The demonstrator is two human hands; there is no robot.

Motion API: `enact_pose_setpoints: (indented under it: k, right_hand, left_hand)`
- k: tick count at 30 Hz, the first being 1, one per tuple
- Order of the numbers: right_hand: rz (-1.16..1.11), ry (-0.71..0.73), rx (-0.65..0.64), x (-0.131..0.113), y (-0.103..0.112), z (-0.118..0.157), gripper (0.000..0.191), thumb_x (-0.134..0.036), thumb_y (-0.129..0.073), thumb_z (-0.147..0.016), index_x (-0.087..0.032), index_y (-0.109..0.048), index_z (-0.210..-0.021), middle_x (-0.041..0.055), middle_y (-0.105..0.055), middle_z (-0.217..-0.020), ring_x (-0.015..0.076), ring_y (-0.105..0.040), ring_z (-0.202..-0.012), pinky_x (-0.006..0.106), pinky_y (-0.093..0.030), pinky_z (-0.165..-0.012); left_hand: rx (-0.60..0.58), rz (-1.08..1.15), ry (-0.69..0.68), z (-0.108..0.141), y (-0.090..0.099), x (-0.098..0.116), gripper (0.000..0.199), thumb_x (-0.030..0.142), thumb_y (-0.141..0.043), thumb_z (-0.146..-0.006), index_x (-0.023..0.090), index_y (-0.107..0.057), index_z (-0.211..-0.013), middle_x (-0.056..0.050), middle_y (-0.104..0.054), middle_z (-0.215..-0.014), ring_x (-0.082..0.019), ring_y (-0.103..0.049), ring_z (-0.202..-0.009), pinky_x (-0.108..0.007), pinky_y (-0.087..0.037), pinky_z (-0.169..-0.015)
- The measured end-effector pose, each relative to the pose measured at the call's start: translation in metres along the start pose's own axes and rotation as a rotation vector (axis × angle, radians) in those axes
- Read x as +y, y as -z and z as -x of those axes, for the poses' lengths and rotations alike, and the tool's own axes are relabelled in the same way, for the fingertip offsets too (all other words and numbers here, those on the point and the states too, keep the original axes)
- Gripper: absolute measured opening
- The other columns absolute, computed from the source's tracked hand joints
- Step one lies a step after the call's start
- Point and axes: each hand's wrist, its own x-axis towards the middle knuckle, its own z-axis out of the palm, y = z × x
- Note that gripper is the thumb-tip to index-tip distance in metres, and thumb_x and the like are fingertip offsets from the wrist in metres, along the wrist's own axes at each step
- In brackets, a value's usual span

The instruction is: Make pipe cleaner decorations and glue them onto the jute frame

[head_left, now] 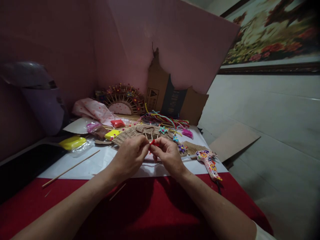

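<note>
My left hand [135, 151] and my right hand [170, 155] meet over the table, fingers pinched on a small red piece [153, 142] that looks like soft clay. Just behind and beneath them lies a half-round fan-shaped craft [125, 133] of twine and thin sticks; my hands cover part of it. Clay-like flowers sit along its right side: a turquoise one [163, 130], a blue one [175, 138] and a purple one [182, 148]. A flower-patterned glue gun [208, 163] rests to the right of my right hand.
Soft-clay packs in red [118, 123], yellow [73, 142] and magenta [187, 133] lie around. Behind are colourful fuzzy stems [162, 118], a second decorated half-round craft [120, 107] and torn cardboard [160, 90]. A wooden stick [71, 168] lies left, near a dark flat panel [32, 166].
</note>
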Motion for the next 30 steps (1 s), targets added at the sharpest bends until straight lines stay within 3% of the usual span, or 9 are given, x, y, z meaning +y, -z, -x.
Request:
enact_pose_setpoints:
  k: [3,9,11,13,15,18,21,25,30]
  right_hand:
    - [-0.026,-0.021,0.004,0.0006,0.0006,0.0006,0.02,-0.032,-0.066,-0.071,-0.015,-0.055,-0.07,-0.0048,-0.051,-0.056,0.0062,-0.043,-0.044,0.02,-0.034,-0.041]
    - [-0.216,-0.066,-0.016,0.0005,0.0028,0.0001,0.021,-0.031,-0.07,-0.067,-0.015,-0.056,-0.067,-0.0039,-0.053,-0.055,0.0069,-0.044,-0.044,0.02,-0.036,-0.043]
    - [-0.253,-0.09,-0.037,0.0006,0.0036,-0.0004,0.021,-0.031,-0.07,-0.067,-0.015,-0.056,-0.067,-0.0036,-0.054,-0.055,0.0071,-0.045,-0.044,0.021,-0.036,-0.042]
    - [-0.251,-0.112,-0.043,0.0008,0.0039,-0.0008,0.022,-0.032,-0.071,-0.066,-0.015,-0.057,-0.067,-0.0033,-0.054,-0.055,0.0073,-0.045,-0.044,0.021,-0.036,-0.042]
    - [-0.191,-0.112,-0.033,0.0008,0.004,-0.0008,0.021,-0.031,-0.07,-0.067,-0.015,-0.057,-0.067,-0.0031,-0.055,-0.056,0.0071,-0.045,-0.043,0.02,-0.036,-0.041]
    - [-0.018,-0.043,0.017,-0.0001,0.0036,-0.0003,0.018,-0.029,-0.067,-0.068,-0.015,-0.056,-0.067,-0.0035,-0.054,-0.056,0.0062,-0.043,-0.043,0.019,-0.034,-0.04]
    - [0.034,-0.006,0.021,-0.0016,0.0033,0.0002,0.016,-0.028,-0.067,-0.07,-0.015,-0.056,-0.067,-0.0033,-0.055,-0.058,0.0059,-0.043,-0.044,0.019,-0.033,-0.041]
    - [-0.098,-0.075,-0.029,-0.0023,0.0041,0.0004,0.02,-0.032,-0.067,-0.069,-0.015,-0.056,-0.068,-0.0036,-0.054,-0.056,0.0064,-0.043,-0.042,0.019,-0.034,-0.039]
    - [-0.175,-0.121,-0.025,-0.0009,0.0056,-0.0001,0.022,-0.033,-0.069,-0.067,-0.015,-0.057,-0.068,-0.0038,-0.054,-0.051,0.0069,-0.044,-0.04,0.019,-0.036,-0.038]
  left_hand:
    - [-0.015,0.026,0.032,-0.0005,-0.002,0.0004,0.015,0.02,-0.045,-0.08,0.017,-0.053,-0.068,0.001,-0.054,-0.06,-0.013,-0.045,-0.055,-0.025,-0.031,-0.053]
    - [-0.136,0.621,0.322,-0.0063,-0.0016,0.0023,0.019,0.031,-0.05,-0.075,0.017,-0.048,-0.061,0.004,-0.046,-0.053,-0.011,-0.042,-0.049,-0.023,-0.032,-0.048]
    - [-0.161,0.688,0.345,-0.0065,-0.0009,0.0012,0.019,0.03,-0.05,-0.074,0.017,-0.047,-0.061,0.004,-0.045,-0.052,-0.01,-0.041,-0.048,-0.023,-0.033,-0.048]
    - [-0.132,0.571,0.291,-0.0049,-0.0011,0.0,0.018,0.029,-0.05,-0.075,0.017,-0.048,-0.062,0.003,-0.046,-0.053,-0.011,-0.041,-0.049,-0.024,-0.032,-0.048]
    - [-0.059,0.314,0.172,-0.0026,-0.0024,-0.0005,0.015,0.025,-0.049,-0.076,0.017,-0.051,-0.064,0.002,-0.049,-0.056,-0.012,-0.042,-0.052,-0.025,-0.031,-0.051]
    - [0.029,0.021,0.041,-0.0007,-0.0041,0.0003,0.013,0.017,-0.047,-0.075,0.017,-0.052,-0.064,0.0,-0.052,-0.06,-0.013,-0.044,-0.056,-0.027,-0.03,-0.055]
    - [-0.043,0.206,0.141,-0.0027,-0.0024,0.0004,0.016,0.023,-0.047,-0.077,0.017,-0.052,-0.063,0.001,-0.049,-0.056,-0.012,-0.044,-0.053,-0.025,-0.032,-0.052]
    - [-0.177,0.562,0.287,-0.0061,0.002,-0.0032,0.024,0.033,-0.049,-0.079,0.017,-0.05,-0.061,0.003,-0.049,-0.054,-0.01,-0.045,-0.048,-0.023,-0.036,-0.047]
    - [-0.012,0.242,0.056,-0.0034,-0.0007,-0.0075,0.011,0.019,-0.049,-0.08,0.015,-0.059,-0.078,-0.002,-0.06,-0.068,-0.013,-0.054,-0.062,-0.025,-0.041,-0.056]
